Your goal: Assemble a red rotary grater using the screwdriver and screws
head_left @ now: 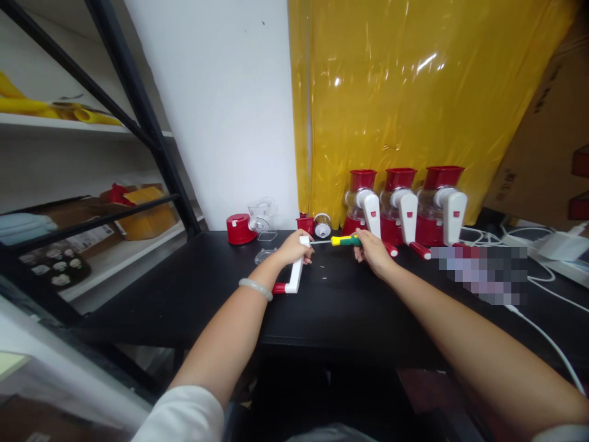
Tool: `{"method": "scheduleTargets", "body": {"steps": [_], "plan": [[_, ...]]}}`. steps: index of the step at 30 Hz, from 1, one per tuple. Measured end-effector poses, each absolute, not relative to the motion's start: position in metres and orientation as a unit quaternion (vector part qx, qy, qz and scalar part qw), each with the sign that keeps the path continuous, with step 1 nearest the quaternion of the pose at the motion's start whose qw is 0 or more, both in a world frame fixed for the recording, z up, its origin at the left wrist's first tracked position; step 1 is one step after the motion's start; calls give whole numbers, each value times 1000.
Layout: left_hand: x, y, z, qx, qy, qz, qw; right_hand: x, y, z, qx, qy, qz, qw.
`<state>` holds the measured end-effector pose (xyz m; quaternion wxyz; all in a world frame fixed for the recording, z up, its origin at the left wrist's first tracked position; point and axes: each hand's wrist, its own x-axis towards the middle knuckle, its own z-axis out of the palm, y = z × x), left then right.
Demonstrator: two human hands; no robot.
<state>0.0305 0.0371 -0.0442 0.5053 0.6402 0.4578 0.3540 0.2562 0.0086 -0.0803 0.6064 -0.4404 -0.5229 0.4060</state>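
Observation:
My left hand [293, 247] is closed around the upper end of a white crank handle [295, 274], whose red grip [279, 288] points left near my wrist. In my right hand [372, 250] is a screwdriver [345, 240] with a yellow and green handle. Its thin shaft runs level to the left, and the tip meets the top end of the crank; my left fingers partly hide the contact. Behind my hands stand a red base [241, 229], a clear plastic housing [262, 216], a small red part [304, 223] and a grater drum [322, 225].
Several red and white rotary graters [402, 209] stand in a row at the back right of the black table [221, 307]. White cables [547, 331] and a charger [564, 244] lie to the right. A shelf rack [147, 116] with boxes is at the left.

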Motion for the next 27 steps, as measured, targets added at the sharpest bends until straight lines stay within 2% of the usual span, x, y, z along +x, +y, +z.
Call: {"method": "scheduleTargets", "body": {"steps": [10, 27], "plan": [[30, 40, -48, 642, 451, 357, 507, 258, 12, -80, -414, -469, 481, 614], [29, 38, -46, 650, 448, 353, 502, 255, 9, -77, -434, -472, 456, 617]]}}
